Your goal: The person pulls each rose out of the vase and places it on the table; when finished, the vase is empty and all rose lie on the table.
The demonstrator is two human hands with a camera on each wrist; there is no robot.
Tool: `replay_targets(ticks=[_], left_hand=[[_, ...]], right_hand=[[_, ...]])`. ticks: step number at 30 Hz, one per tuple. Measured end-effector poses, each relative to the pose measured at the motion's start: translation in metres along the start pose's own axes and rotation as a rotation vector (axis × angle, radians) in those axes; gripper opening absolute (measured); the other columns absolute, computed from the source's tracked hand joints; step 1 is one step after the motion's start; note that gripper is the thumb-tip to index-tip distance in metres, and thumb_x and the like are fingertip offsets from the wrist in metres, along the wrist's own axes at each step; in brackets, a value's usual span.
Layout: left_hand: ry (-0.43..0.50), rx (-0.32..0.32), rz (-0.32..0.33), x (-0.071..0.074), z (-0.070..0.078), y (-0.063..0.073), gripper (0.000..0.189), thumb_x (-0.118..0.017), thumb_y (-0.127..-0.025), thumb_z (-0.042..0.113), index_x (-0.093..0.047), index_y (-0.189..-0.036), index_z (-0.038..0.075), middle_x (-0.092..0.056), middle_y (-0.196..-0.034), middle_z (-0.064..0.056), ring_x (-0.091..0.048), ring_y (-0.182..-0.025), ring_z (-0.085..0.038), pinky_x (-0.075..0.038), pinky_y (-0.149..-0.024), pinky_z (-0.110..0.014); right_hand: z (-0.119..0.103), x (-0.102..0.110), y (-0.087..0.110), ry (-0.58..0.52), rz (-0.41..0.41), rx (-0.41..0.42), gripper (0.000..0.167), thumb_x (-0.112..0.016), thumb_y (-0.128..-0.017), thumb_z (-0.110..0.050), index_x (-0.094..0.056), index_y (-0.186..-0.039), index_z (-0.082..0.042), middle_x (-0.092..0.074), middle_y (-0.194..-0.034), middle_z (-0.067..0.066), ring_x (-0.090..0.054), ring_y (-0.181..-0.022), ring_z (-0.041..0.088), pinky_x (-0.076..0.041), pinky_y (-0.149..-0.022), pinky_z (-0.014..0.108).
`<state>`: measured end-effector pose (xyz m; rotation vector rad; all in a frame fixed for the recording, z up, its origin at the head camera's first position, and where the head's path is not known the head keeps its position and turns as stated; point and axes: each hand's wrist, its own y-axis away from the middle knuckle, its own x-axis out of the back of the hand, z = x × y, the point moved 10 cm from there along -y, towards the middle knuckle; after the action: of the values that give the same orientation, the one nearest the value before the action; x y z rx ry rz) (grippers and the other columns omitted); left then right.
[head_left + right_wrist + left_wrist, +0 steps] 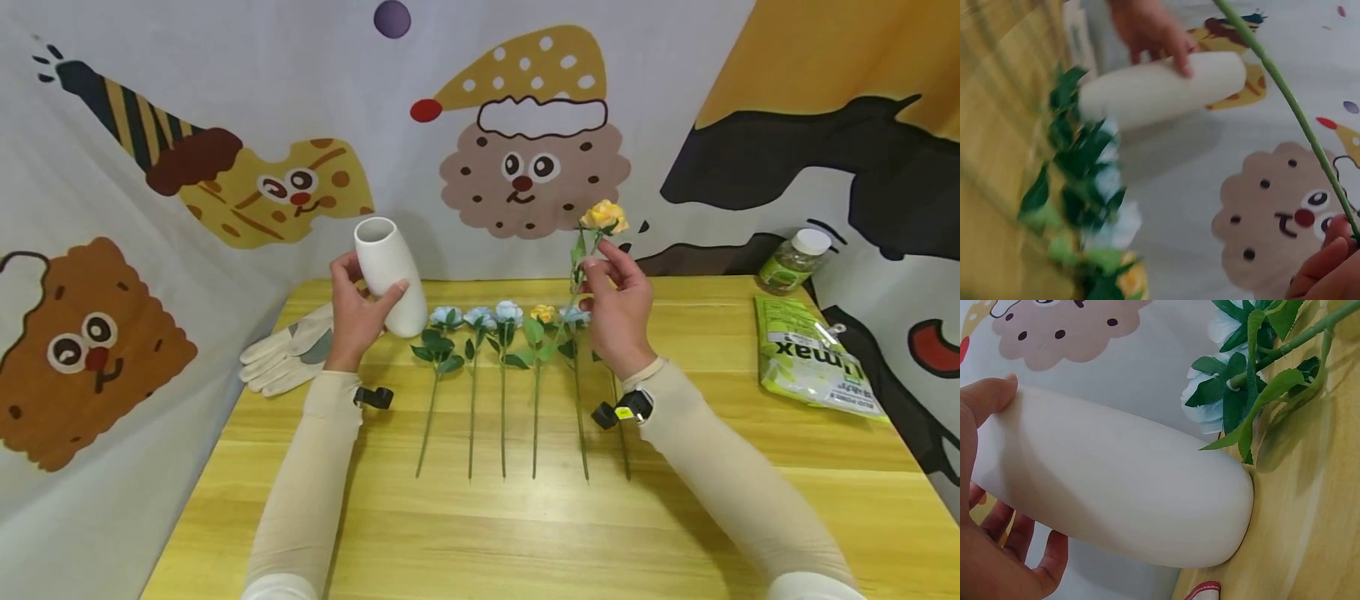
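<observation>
My left hand [358, 315] grips a white vase [392, 271], its thumb on the near side and its fingers round the far side. The vase leans a little, mouth up, and its base is right at the tabletop in the left wrist view. My right hand [621, 317] pinches the stem of a yellow artificial rose [604, 217] just below the bloom, holding it raised. The rose's green stem [1297, 115] crosses the right wrist view. Below lie blue roses [508, 315] and another yellow rose [543, 314] in a row; the right hand hides one stem's bloom.
White-and-grey gloves [288, 354] lie on the wooden table [480, 533] left of the vase. At the right stand a white-capped jar [793, 262] and, nearer, a green bag [817, 354]. A printed cloth [300, 75] hangs behind the table.
</observation>
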<state>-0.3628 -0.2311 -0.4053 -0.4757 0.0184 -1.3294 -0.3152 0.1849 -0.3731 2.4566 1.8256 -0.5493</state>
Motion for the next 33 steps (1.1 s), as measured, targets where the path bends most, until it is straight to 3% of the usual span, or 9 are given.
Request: replay_targets(ticks=[6,16,28,33], left_hand=[[0.003,0.0,-0.009,0.0,-0.001,0.001,0.086,-0.088,-0.086,0.037,-0.034,-0.15,0.017,-0.046,-0.146,-0.012,-0.048,-0.132,-0.023,-0.044,-0.109,-0.054],[0.01,-0.008,-0.02,-0.003,-0.001,-0.001,0.086,-0.089,-0.086,0.038,-0.035,-0.15,0.017,-0.046,-0.145,-0.011,-0.047,-0.132,-0.023,-0.045,-0.108,-0.05],[0.015,0.0,-0.006,0.001,0.001,0.0,0.084,-0.089,-0.087,0.029,-0.035,-0.151,0.014,-0.046,-0.147,-0.014,-0.047,-0.133,-0.026,-0.044,-0.108,-0.052],[0.015,-0.004,-0.008,0.0,0.002,0.0,0.085,-0.089,-0.087,0.027,-0.034,-0.151,0.014,-0.045,-0.147,-0.014,-0.047,-0.133,-0.028,-0.043,-0.107,-0.052]], right_hand=[[0.009,0.027,0.001,0.139,-0.07,-0.061,0.04,-0.07,-0.103,-0.015,-0.065,-0.14,-0.004,-0.07,-0.097,-0.005,-0.064,-0.068,0.006,-0.051,-0.053,0.019],[0.022,0.074,0.004,0.301,-0.188,-0.178,0.047,-0.069,-0.104,-0.018,-0.061,-0.146,-0.001,-0.067,-0.099,-0.005,-0.067,-0.073,0.008,-0.055,-0.055,0.022],[0.034,0.122,-0.008,0.553,-0.2,-0.244,0.047,-0.066,-0.106,-0.026,-0.059,-0.145,-0.001,-0.07,-0.094,-0.017,-0.068,-0.072,0.003,-0.059,-0.059,0.026],[0.043,0.135,-0.008,0.606,-0.21,-0.273,0.049,-0.066,-0.106,-0.03,-0.059,-0.144,0.0,-0.071,-0.094,-0.02,-0.07,-0.073,0.003,-0.06,-0.062,0.028]])
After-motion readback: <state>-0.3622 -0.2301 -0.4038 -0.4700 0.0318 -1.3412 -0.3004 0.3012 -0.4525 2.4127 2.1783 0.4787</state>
